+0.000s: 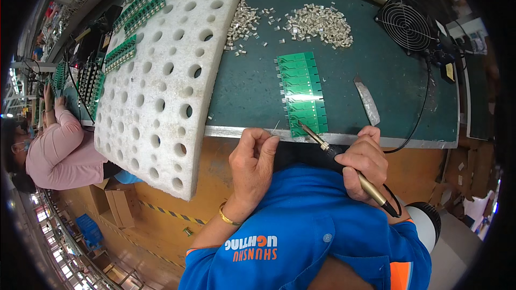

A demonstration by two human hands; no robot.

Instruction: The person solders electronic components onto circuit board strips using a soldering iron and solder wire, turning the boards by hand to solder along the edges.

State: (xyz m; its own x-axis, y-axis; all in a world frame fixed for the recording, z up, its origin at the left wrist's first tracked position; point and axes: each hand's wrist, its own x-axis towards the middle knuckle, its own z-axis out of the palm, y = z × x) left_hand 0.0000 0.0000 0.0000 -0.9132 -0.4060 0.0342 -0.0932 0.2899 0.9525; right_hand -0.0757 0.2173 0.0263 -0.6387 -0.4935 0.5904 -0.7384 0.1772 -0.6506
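Note:
A green circuit board panel [302,81] lies at the front edge of the bench, with several small connectors along its left side. My right hand [365,164] is wrapped round a soldering iron [372,189]; the iron's tip reaches the lower left part of the panel. Pinched between the thumb and forefinger of my left hand [252,164] is a thin solder wire [277,125], its end sticking up just left of the panel. Right of the panel rests a blade with a taped handle [367,103].
Piles of small metal connectors [320,26] lie beyond the panel. A black fan [406,26] stands at the far right, its cable running down the bench. A white foam board with holes [161,83] carries finished-looking green boards [138,13] on the left. Another person [67,147] works farther left.

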